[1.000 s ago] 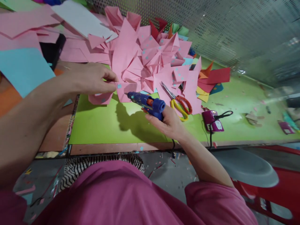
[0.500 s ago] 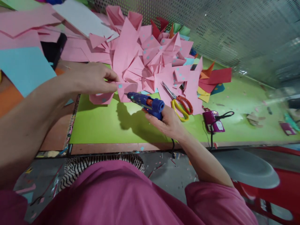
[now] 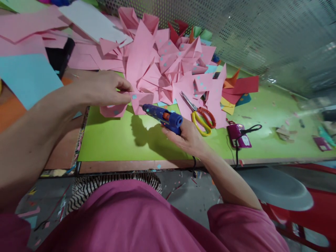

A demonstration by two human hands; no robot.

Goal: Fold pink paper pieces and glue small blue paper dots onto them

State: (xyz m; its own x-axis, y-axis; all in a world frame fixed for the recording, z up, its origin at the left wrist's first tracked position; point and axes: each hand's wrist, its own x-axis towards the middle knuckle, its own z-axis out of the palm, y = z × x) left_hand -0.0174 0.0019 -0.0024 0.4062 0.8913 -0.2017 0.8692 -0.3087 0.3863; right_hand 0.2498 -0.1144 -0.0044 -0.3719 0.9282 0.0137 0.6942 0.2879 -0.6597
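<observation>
My right hand [image 3: 187, 136] is wrapped round the handle of a blue glue gun [image 3: 161, 115]. Its nozzle points left, close to a folded pink paper piece [image 3: 141, 102] with a small blue square on it. My left hand [image 3: 110, 86] is closed on that pink paper at its left side, thumb and fingers pinching near the edge. Below the left fingers, a curved part of pink paper with blue dots [image 3: 113, 110] shows; whether it belongs to the same piece I cannot tell.
Scissors [image 3: 201, 117] with red and yellow handles lie right of the glue gun. Behind is a heap of folded pink paper [image 3: 168, 56]. A purple box [image 3: 238, 135] with a black cord sits further right. A grey stool [image 3: 280, 189] stands by the table's front edge.
Almost nothing differs. The glue gun and my right hand have shifted very slightly; my left hand stays on the pink paper.
</observation>
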